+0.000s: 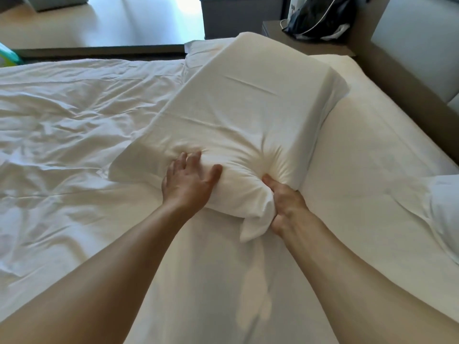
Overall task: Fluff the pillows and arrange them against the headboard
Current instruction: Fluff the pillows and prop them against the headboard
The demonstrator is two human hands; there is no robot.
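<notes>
A large white pillow (248, 103) lies across the bed, its long side running from near me towards the far nightstand. My left hand (188, 180) presses flat on its near end with fingers spread, denting the fabric. My right hand (285, 202) is clenched on the pillow's near corner, bunching the case into folds. A second white pillow (444, 209) shows partly at the right edge, lying on the sheet. The padded headboard (417, 45) with its brown frame runs along the right side.
A rumpled white duvet (74, 125) covers the left half of the bed; the bare fitted sheet (360, 150) lies on the right. A nightstand (298, 38) with a dark bag (320, 18) and a white cable stands at the far end. A grey box (236, 16) sits beyond the bed.
</notes>
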